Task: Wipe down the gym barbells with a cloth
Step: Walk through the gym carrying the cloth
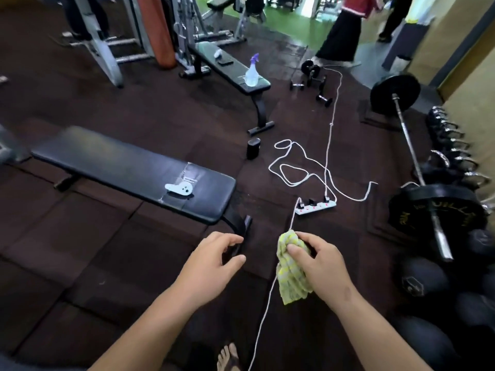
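Low in the head view, the right hand [320,266] is closed around a yellow-and-white cloth [290,271], thumb pressed on its bunched top while the rest hangs below the fist. Just beside it, the left hand [214,259] holds nothing, its fingers loosely curled and apart above the dark rubber floor [112,263]. Well to the right lies a barbell [413,153], its steel bar running between a far black plate and a near one, alongside a rack of dumbbells [450,135]. A white cord [302,167] loops across the floor to a power strip [316,206]. Left of that stands a black bench [128,167] with a pale controller [180,188] on its pad. On a farther bench [230,68] stands a spray bottle [252,71].
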`<state>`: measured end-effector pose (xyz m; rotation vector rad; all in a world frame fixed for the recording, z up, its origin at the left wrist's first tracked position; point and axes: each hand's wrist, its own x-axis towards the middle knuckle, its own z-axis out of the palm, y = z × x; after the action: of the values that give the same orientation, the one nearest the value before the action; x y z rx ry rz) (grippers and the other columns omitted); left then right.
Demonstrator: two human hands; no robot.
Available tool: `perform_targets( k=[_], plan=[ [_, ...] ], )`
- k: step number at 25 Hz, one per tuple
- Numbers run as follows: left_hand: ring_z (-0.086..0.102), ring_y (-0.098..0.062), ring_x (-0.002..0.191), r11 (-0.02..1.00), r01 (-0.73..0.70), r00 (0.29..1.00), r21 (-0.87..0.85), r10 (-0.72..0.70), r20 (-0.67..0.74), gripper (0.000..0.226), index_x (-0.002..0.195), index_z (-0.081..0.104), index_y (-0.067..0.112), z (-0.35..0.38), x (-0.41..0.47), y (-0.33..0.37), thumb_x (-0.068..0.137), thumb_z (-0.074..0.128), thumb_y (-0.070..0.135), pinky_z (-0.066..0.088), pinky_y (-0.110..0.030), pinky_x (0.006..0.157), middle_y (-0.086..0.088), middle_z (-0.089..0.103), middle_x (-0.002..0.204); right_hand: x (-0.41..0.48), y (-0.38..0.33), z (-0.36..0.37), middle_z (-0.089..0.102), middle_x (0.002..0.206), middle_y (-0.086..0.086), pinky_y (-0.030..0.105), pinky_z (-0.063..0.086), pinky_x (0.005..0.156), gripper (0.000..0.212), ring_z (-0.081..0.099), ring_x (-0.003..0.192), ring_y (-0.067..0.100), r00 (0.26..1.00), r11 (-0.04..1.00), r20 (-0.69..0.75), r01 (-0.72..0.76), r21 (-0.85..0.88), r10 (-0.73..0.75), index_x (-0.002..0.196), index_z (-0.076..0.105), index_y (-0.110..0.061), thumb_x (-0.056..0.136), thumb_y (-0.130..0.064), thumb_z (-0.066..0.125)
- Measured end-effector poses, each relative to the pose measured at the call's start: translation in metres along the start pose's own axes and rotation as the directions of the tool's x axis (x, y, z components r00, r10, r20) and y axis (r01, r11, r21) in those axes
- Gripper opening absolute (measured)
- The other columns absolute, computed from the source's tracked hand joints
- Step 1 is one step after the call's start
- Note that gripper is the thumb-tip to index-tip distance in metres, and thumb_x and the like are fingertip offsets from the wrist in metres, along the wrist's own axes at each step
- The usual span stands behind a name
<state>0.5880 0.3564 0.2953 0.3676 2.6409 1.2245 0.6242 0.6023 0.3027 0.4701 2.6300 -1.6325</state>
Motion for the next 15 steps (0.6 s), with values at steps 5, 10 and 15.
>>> perform_targets(
  k=[5, 10, 15],
  plan=[
    [0.052, 0.001, 0.112, 0.999, 0.047, 0.997, -0.008, -0.048, -0.066, 0.036, 0.124, 0.059, 0.037, -0.046, 0.082, -0.022, 0.089, 0.063, 0.039, 0.044, -0.024, 0.094, 0.021, 0.055, 0.117, 0.102, -0.047, 0.043, 0.077, 0.105, -0.012, 0.035, 0.058, 0.091, 0.025, 0.071, 0.098, 0.004, 0.996, 0.999, 0.083, 0.011, 0.054, -0.015, 0.115, 0.074, -0.031, 0.09, -0.03, 0.072],
    [0.052, 0.001, 0.111, 0.989, 0.15, 0.974, -0.015, -0.15, -0.168, 0.037, 0.124, 0.057, 0.039, -0.088, 0.154, -0.064, 0.087, 0.061, 0.043, 0.046, -0.026, 0.094, 0.024, 0.054, 0.117, 0.208, -0.084, 0.101, 0.076, 0.102, -0.013, 0.014, 0.054, 0.08, 0.023, 0.069, 0.091, -0.004, 0.975, 0.997, 0.215, 0.05, 0.052, -0.06, 0.113, 0.074, -0.03, 0.09, -0.026, 0.072],
    [0.051, -0.001, 0.114, 0.954, 0.298, 0.924, -0.007, -0.29, -0.25, 0.04, 0.124, 0.054, 0.044, -0.128, 0.208, -0.095, 0.085, 0.054, 0.053, 0.046, -0.028, 0.097, 0.027, 0.052, 0.118, 0.306, -0.125, 0.156, 0.078, 0.096, -0.013, 0.025, 0.057, 0.079, 0.015, 0.073, 0.085, 0.002, 0.921, 0.997, 0.384, 0.033, 0.072, -0.058, 0.104, 0.075, -0.033, 0.09, -0.029, 0.072]
  ],
)
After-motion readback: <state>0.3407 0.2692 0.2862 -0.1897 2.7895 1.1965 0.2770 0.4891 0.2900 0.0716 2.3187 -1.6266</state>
